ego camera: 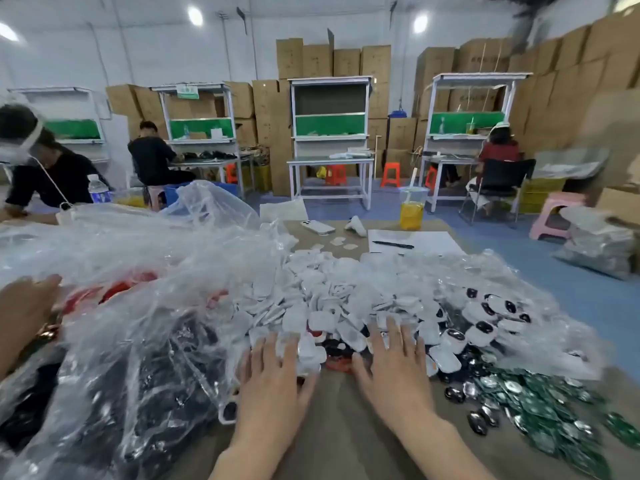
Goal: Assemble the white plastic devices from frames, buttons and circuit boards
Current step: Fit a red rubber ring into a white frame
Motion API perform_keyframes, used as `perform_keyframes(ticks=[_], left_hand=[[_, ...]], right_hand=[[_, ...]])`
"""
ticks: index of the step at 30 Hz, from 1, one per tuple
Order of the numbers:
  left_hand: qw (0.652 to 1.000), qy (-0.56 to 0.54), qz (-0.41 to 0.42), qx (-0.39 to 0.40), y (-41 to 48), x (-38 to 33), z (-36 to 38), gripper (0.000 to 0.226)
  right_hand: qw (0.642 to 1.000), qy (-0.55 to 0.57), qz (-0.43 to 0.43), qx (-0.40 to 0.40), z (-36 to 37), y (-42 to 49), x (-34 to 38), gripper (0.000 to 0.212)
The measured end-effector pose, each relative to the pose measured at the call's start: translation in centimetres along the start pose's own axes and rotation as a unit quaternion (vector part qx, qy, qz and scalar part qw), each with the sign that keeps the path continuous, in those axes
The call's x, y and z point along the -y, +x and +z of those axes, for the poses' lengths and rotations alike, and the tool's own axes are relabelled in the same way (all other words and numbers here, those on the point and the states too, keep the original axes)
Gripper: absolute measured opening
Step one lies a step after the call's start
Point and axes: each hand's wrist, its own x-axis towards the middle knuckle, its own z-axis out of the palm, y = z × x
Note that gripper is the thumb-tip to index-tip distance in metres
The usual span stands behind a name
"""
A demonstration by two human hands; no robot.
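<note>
A big heap of white plastic frames (322, 296) covers the middle of the table. My left hand (273, 382) lies flat with fingers spread on the heap's near edge, holding nothing. My right hand (394, 372) rests the same way just to its right, fingers apart over white pieces and a few red parts (337, 363). Green circuit boards (540, 403) are scattered at the near right, with dark oval buttons (481, 415) beside them. Assembled white devices with black buttons (485, 327) lie at the right of the heap.
Clear plastic bags (138, 323) holding black and red parts fill the left. Another person's hand (24, 306) reaches in at far left. A phone (318, 227), paper with a pen (393, 244) and a yellow drink cup (412, 209) stand at the table's far end.
</note>
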Motion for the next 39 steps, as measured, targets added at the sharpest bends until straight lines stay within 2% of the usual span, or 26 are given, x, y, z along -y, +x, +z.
perform_keyframes(ticks=[1, 3, 5, 7, 9, 16, 19, 27, 32, 36, 39], left_hand=[[0.999, 0.013, -0.011, 0.036, 1.3, -0.2, 0.6, 0.074], [1.000, 0.007, -0.007, 0.018, 3.7, -1.1, 1.1, 0.075], [1.000, -0.013, 0.013, -0.015, 5.7, -2.0, 2.0, 0.065], [0.999, -0.006, 0.035, -0.039, 6.8, -2.5, 2.9, 0.059], [0.997, 0.006, 0.043, -0.058, 7.5, -2.5, 3.6, 0.053], [0.994, -0.026, 0.043, -0.099, 7.4, -1.9, 3.9, 0.040], [0.993, -0.051, 0.031, -0.104, 7.3, -1.6, 3.4, 0.039], [0.986, -0.102, 0.019, -0.134, 6.8, -1.2, 2.5, 0.038], [0.984, -0.092, 0.043, -0.145, 6.4, -1.1, 2.9, 0.033], [0.973, -0.097, 0.114, -0.177, 6.4, -2.0, 2.9, 0.022], [0.969, -0.086, 0.161, -0.164, 6.5, -3.0, 3.4, 0.020]], right_hand=[[1.000, -0.005, 0.003, -0.001, 0.6, 1.1, -0.1, 0.070], [1.000, -0.005, -0.007, -0.012, 1.7, 3.0, -0.2, 0.070], [0.999, -0.014, -0.027, -0.023, 2.1, 3.9, 0.0, 0.069], [0.997, 0.000, -0.039, -0.067, 2.1, 4.1, -0.2, 0.065], [0.992, 0.018, -0.046, -0.120, 2.6, 4.6, -0.7, 0.059], [0.980, 0.068, -0.052, -0.178, 2.2, 4.8, -0.9, 0.025], [0.979, 0.068, -0.052, -0.187, 2.3, 4.9, -1.2, 0.016], [0.979, 0.123, -0.045, -0.158, 1.2, 4.7, -1.3, 0.032], [0.940, 0.301, -0.044, -0.153, 0.4, 4.4, -1.0, 0.034], [0.946, 0.272, -0.018, -0.175, 0.4, 4.7, -1.0, 0.023], [0.954, 0.232, -0.012, -0.190, 0.5, 4.9, -1.1, 0.019]])
